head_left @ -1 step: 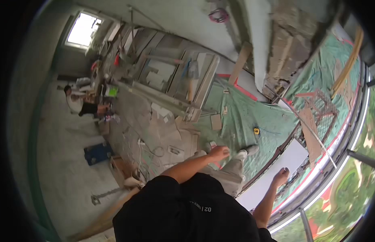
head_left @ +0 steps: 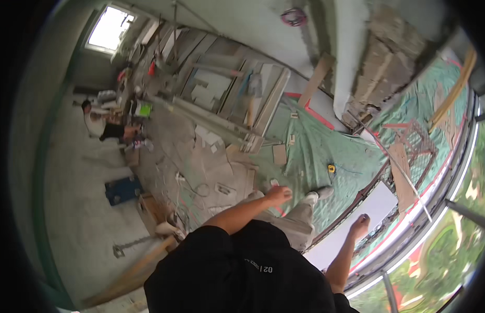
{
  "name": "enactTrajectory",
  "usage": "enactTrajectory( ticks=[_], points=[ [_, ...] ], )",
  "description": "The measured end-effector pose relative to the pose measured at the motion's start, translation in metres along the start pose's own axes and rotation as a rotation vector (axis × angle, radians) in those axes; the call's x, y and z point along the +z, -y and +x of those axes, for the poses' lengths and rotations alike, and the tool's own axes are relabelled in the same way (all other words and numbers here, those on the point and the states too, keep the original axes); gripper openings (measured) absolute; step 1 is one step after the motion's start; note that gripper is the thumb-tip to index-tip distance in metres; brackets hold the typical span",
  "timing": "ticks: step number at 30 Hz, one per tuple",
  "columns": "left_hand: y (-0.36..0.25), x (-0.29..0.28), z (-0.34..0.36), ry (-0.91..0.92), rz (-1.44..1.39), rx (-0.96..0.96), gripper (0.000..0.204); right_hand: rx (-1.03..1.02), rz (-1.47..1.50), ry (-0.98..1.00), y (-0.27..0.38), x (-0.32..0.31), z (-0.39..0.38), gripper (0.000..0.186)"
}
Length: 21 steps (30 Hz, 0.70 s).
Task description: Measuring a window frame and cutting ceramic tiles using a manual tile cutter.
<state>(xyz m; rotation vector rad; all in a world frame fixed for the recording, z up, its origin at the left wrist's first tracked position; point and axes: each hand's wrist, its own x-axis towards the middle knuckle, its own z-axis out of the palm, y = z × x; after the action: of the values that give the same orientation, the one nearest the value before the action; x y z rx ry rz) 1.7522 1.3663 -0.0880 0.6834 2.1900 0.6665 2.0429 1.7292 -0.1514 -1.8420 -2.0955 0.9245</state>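
Observation:
My left hand (head_left: pixel 279 195) hangs in front of my body with its fingers curled in. Below it is the green floor sheet (head_left: pixel 352 161); what the fingers hold, if anything, cannot be made out. My right hand (head_left: pixel 360 225) is held out to the right, over a long white board (head_left: pixel 378 202). Its fingers are closed, with a small dark spot at the fingertips too small to name. Whether that hand touches the board is unclear. The board lies along a dark metal mesh frame (head_left: pixel 422 143) beside the window.
A yellow tape measure (head_left: pixel 331 169) lies on the green sheet near my shoe (head_left: pixel 324 192). Ahead stands a stack of panels and boards (head_left: pixel 216 94). Left are a blue case (head_left: pixel 123 190), a carton (head_left: pixel 151 211) and a seated person (head_left: pixel 104 125). A long thin rod (head_left: pixel 396 161) slants across the mesh.
The view has turned slightly, so the surroundings sit a little differently in the picture. Both hands appear slightly higher and further left, with their fingers still curled.

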Motion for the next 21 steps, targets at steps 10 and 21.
enactTrajectory(
  ticks=[10, 21],
  points=[
    [0.282, -0.120, -0.222, -0.233, -0.103, -0.632, 0.039, -0.146, 0.016, 0.842, 0.185, 0.135, -0.182, 0.026],
    [0.477, -0.182, -0.309, -0.589, -0.958, -0.678, 0.038, -0.901, -0.419, 0.975, 0.482, 0.231, -0.403, 0.031]
  ],
)
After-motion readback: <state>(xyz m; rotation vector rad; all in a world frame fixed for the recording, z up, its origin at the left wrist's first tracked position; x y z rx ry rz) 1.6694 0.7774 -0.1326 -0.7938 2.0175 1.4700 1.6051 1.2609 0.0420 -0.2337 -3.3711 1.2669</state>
